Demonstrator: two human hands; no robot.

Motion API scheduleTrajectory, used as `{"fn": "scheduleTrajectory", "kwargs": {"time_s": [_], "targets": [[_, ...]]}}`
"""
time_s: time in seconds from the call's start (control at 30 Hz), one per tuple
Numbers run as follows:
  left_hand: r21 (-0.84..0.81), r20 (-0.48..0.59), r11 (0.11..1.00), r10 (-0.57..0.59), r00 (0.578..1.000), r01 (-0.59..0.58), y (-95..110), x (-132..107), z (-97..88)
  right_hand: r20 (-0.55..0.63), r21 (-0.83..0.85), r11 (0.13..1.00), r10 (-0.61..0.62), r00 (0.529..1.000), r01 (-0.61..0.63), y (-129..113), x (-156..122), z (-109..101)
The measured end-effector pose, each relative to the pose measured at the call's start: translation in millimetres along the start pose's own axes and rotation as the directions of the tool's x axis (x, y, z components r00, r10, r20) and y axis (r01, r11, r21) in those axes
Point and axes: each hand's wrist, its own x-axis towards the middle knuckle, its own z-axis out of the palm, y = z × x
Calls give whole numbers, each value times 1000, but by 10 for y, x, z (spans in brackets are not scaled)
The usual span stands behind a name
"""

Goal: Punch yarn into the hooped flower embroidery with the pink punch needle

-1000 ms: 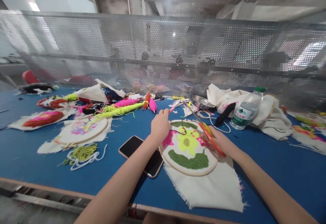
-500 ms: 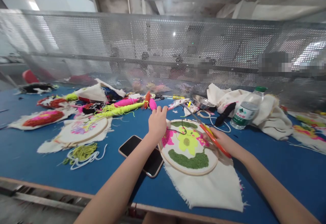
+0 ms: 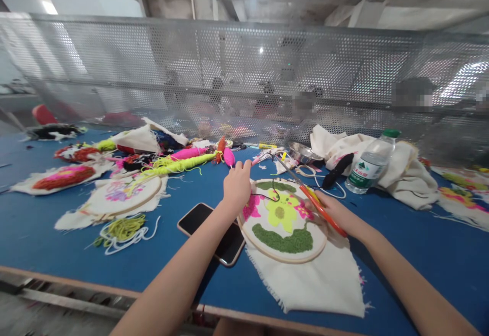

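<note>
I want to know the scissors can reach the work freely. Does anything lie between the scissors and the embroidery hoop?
Nothing visible does. The right hand holds the scissors directly over the embroidery hoop, while the left hand rests at its far-left rim.

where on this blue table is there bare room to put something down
Bare blue table lies right of the embroidery hoop, in front of the water bottle and white cloth pile. Another bare strip runs along the near left edge, below the yarn tangle and left of the phone. The far left, with yarn skeins, is crowded.

free: blue table right of hoop | blocked: phone left, bottle behind
</note>
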Motion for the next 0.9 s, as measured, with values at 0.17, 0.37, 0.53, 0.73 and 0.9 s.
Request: {"fn": "scheduleTrajectory", "kwargs": {"time_s": [0.17, 0.37, 0.53, 0.73, 0.9], "targets": [[-8, 33, 1000, -28, 999, 28, -13, 11, -23, -1, -5, 1000, -7, 1000, 7, 7, 3, 2], [1, 50, 1000, -29, 998, 29, -19, 16, -23, 14, 21, 1000, -5, 1000, 5, -49, -12, 3], [-17, 53, 999, 28, 998, -27, 0, 10, 1, 13, 16, 1000, -14, 1000, 13, -62, -21, 2], [-47, 58, 995, 90, 994, -87, 26, -15, 24, -9, 25, 999, -29, 1000, 29, 45, 5, -7], [-65, 44, 992, 109, 993, -106, 34, -21, 40, -40, -54, 996, -75, 996, 72, 80, 14, -27]]}}
